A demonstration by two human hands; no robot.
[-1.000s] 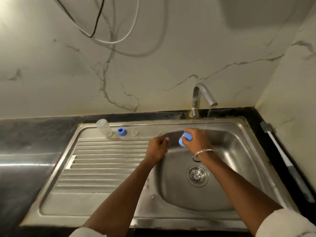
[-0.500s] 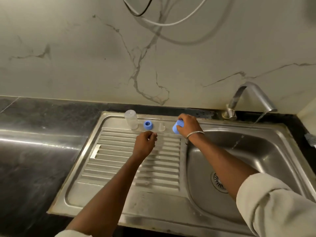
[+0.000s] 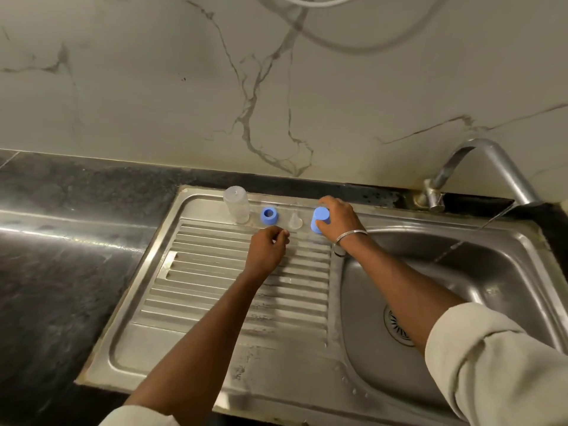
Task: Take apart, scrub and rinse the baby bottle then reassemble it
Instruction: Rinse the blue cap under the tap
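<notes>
Along the far ledge of the steel sink [image 3: 215,358], the bottle's parts stand in a row. At the left is the clear bottle body [image 3: 236,207], mouth down, then the blue screw ring [image 3: 270,215], then the clear teat [image 3: 295,222]. At the right end is the blue cap [image 3: 319,217], just beside the teat. The right hand [image 3: 341,221] has its grip clamped on the cap from above; whether the cap touches the ledge is unclear. The left hand [image 3: 266,250] hovers over the ribbed drainer near the ring, its grip curled together on nothing. A thin stream runs from the tap [image 3: 479,161] into the basin [image 3: 479,272]. Dark bench [image 3: 61,272] lies to the left.
</notes>
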